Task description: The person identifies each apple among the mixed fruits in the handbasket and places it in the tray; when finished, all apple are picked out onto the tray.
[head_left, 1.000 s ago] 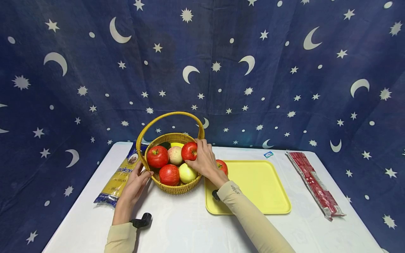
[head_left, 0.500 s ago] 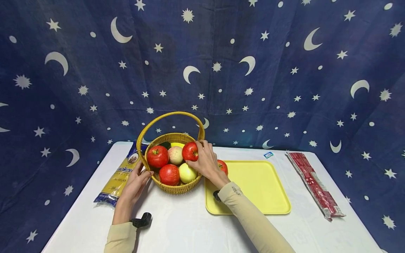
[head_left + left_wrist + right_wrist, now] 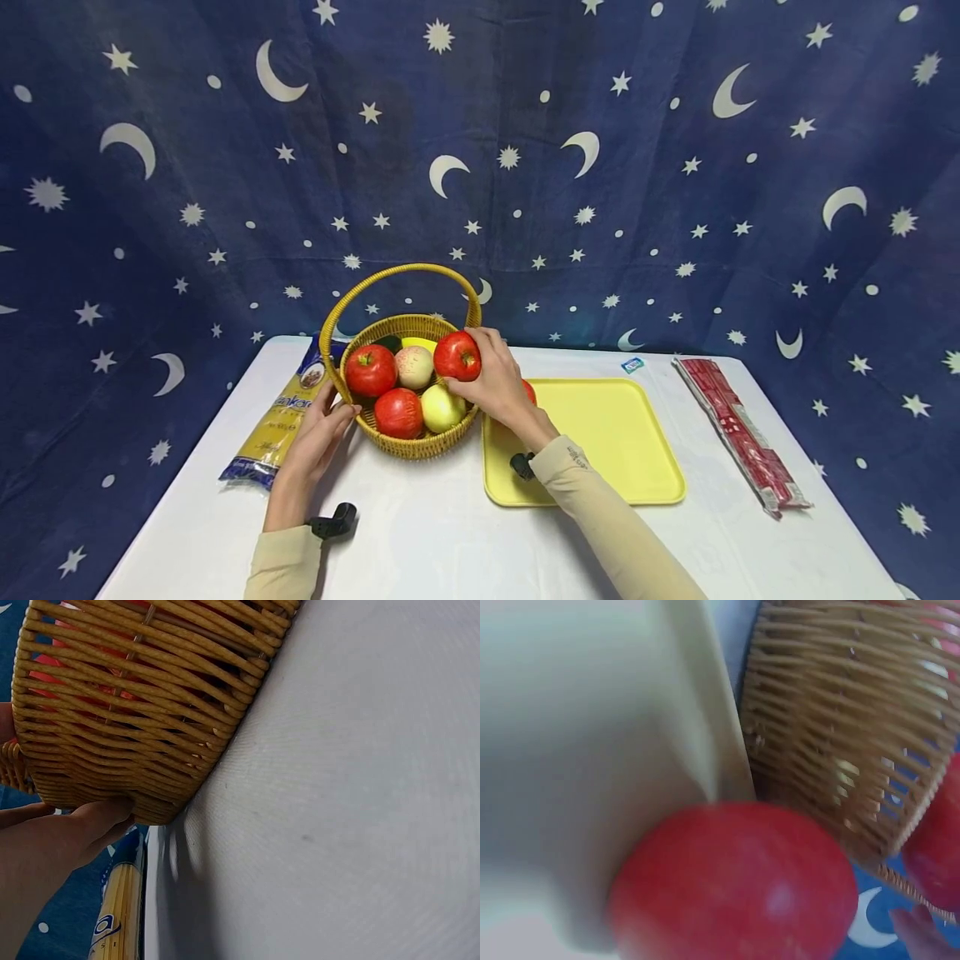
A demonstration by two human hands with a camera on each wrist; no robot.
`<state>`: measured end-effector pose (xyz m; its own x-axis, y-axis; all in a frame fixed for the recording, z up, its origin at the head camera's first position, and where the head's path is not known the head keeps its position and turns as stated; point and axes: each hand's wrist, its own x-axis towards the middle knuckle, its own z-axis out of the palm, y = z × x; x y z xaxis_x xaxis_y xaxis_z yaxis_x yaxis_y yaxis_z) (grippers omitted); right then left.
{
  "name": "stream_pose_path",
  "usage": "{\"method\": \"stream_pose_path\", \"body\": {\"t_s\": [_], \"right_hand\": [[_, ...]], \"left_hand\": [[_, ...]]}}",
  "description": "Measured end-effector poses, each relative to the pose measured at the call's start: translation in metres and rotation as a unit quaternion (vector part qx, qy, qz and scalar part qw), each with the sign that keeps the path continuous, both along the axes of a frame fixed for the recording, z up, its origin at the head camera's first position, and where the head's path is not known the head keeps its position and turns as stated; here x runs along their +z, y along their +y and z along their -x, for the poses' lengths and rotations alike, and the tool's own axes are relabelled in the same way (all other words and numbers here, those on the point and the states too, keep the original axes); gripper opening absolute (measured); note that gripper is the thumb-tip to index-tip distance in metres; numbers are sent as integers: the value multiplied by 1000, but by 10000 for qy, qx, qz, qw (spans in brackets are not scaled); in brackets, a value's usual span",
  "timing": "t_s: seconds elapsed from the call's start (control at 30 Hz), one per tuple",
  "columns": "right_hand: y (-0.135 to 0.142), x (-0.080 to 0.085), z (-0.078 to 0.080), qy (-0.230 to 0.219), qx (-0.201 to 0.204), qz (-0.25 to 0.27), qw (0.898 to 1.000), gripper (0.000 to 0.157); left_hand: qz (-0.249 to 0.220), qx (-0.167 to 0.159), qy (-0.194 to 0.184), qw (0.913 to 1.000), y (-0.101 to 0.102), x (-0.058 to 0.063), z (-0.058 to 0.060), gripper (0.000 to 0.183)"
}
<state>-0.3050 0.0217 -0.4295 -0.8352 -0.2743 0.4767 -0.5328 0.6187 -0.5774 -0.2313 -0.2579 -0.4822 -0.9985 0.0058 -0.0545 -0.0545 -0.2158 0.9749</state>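
A wicker basket [image 3: 411, 448] with a tall handle holds red apples [image 3: 371, 371], a yellow-green apple [image 3: 442, 408] and a pale speckled fruit [image 3: 414, 367]. My left hand [image 3: 315, 442] grips its left side, thumb at the rim and fingers along the outer weave [image 3: 112, 757]. At the right rim my right hand [image 3: 497, 379] holds a red apple [image 3: 457, 356] between thumb and fingers, raised above the other fruit. In the right wrist view this apple [image 3: 939, 847] shows beside the rim. Another red apple [image 3: 735, 885] sits on the yellow tray [image 3: 607, 442], mostly hidden behind my right hand in the head view.
Left of the basket lies a yellow and blue pasta bag [image 3: 277, 425]. A long red packet [image 3: 742, 433] lies at the right of the white table [image 3: 420, 533], and a small blue-green packet [image 3: 632, 365] behind the tray. A starry cloth [image 3: 525, 208] hangs behind.
My right hand has lifted the red apple slightly and tilted it, moving a little right towards the basket's rim. My left hand has kept its hold on the basket.
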Motion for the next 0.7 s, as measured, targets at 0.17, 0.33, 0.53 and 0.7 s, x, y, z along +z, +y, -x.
{"method": "stream_pose_path", "body": {"t_s": [0.17,0.33,0.53,0.7], "right_hand": [[17,5,-2,-268,380,570,9973,79],[35,5,-1,-330,430,600,9967,79],[56,6,-2,-437,372,525,9970,76],[73,6,-4,-625,300,443,9966,75]], "left_hand": [[-29,28,-99,9999,0,1,0,85],[-42,59,-195,9998,-2,1,0,85],[-34,13,-152,9999,-2,1,-1,83],[14,-18,-129,9999,-1,1,0,83]]}}
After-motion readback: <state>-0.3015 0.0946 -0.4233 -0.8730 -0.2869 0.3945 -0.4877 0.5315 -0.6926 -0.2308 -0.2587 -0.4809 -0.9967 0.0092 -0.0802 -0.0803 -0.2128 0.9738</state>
